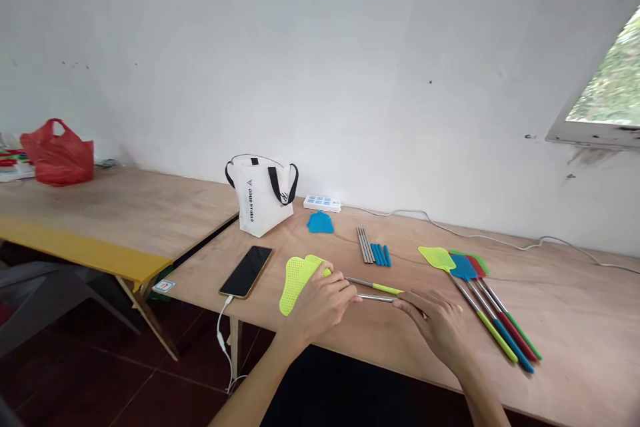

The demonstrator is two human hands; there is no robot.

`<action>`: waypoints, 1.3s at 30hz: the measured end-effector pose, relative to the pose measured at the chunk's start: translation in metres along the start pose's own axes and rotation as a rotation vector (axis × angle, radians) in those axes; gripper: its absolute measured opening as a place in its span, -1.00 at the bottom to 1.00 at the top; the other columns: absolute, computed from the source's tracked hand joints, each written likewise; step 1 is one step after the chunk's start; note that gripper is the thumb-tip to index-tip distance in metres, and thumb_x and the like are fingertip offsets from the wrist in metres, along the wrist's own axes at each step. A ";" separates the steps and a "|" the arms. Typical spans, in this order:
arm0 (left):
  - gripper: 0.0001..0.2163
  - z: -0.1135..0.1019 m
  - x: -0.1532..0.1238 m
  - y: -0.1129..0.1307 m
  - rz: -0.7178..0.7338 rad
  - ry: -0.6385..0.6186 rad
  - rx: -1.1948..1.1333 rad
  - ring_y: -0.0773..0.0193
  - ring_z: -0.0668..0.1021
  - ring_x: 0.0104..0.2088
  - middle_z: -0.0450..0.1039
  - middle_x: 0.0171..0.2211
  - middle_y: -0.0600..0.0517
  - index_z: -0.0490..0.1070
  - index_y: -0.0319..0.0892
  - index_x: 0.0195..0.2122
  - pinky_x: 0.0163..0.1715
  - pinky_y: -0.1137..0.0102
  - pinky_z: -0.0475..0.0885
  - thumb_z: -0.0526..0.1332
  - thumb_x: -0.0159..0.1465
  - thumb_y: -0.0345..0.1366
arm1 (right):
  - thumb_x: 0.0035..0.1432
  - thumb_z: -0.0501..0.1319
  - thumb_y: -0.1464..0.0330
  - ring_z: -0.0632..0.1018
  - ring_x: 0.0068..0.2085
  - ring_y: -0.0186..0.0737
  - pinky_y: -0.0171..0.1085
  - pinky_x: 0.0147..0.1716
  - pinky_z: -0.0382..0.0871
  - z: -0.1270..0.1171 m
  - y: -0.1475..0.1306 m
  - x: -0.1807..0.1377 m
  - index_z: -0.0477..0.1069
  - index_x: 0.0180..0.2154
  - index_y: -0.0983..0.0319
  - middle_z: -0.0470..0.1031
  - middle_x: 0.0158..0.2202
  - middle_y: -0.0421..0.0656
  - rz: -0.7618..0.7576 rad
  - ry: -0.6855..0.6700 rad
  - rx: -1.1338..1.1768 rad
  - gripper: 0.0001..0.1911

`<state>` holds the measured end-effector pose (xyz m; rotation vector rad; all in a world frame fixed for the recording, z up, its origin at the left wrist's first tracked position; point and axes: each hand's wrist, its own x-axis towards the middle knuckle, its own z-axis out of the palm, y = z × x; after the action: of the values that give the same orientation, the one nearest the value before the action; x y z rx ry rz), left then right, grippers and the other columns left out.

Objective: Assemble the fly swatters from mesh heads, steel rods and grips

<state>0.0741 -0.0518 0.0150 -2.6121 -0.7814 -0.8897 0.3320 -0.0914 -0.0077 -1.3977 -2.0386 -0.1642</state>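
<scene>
The left hand [320,303] lies to the right of the phone [247,271] on the bench [575,320]; its grip is curled shut over the narrow neck of a yellow-green swatter head [295,280], whose mesh fans out toward the phone; the right hand [440,327] sits farther right of the phone, fingers drawn together and pinching the far end of a bare metal rod [376,297]

The rod's long axis runs nearly level, straight away from the phone, bridging the two hands; its near end disappears under the left fingers at the swatter neck, so whether it already touches the neck cannot be told; the left hand is the nearer one to that meeting point, the right only steadies the other end; a second rod [375,287] with a yellow-green sleeve lies just behind the first, almost parallel and untouched

Behind the phone stands a white bag [261,197]; right of it, near the wall, lie a power strip [323,203] and a blue head [320,223]; a bundle [373,253] of plain rods and blue sleeves rests farther right; four finished swatters [480,300] lie side by side well right of the phone, beyond the right hand; a red bag [57,153] sits far to the phone's left
</scene>
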 end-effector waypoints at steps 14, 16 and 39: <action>-0.69 0.014 -0.003 -0.004 -0.021 -0.086 -0.073 0.26 0.49 -0.38 0.48 -0.48 0.09 0.37 -0.16 -0.42 -0.10 0.26 0.28 0.07 0.51 -0.26 | 0.44 -0.03 0.00 0.61 -0.32 -0.17 -0.27 -0.32 0.32 0.021 -0.027 0.001 0.58 -0.29 0.05 0.64 -0.32 -0.21 0.041 -0.018 0.006 -0.50; -0.67 0.019 -0.005 -0.011 -0.063 -0.140 -0.149 0.27 0.50 -0.39 0.49 -0.49 0.10 0.39 -0.15 -0.42 -0.07 0.26 0.28 0.08 0.51 -0.20 | 0.43 -0.03 0.01 0.62 -0.30 -0.16 -0.27 -0.36 0.32 0.027 -0.026 0.001 0.59 -0.26 0.03 0.65 -0.30 -0.21 0.087 -0.085 0.006 -0.52; -0.91 0.070 -0.032 -0.048 -0.317 -0.199 -0.325 0.24 0.51 -0.07 0.49 -0.18 0.11 0.43 -0.12 -0.24 0.31 0.05 0.08 0.25 0.39 -0.25 | 0.45 -0.01 0.16 0.57 -0.05 -0.08 -0.09 -0.01 0.35 0.088 0.020 -0.008 0.53 -0.09 0.09 0.60 -0.09 -0.12 0.051 -0.100 -0.090 -0.64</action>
<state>0.0591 0.0034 -0.0551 -2.9454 -1.2233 -0.9128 0.3120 -0.0501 -0.0859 -1.5395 -2.0971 -0.1699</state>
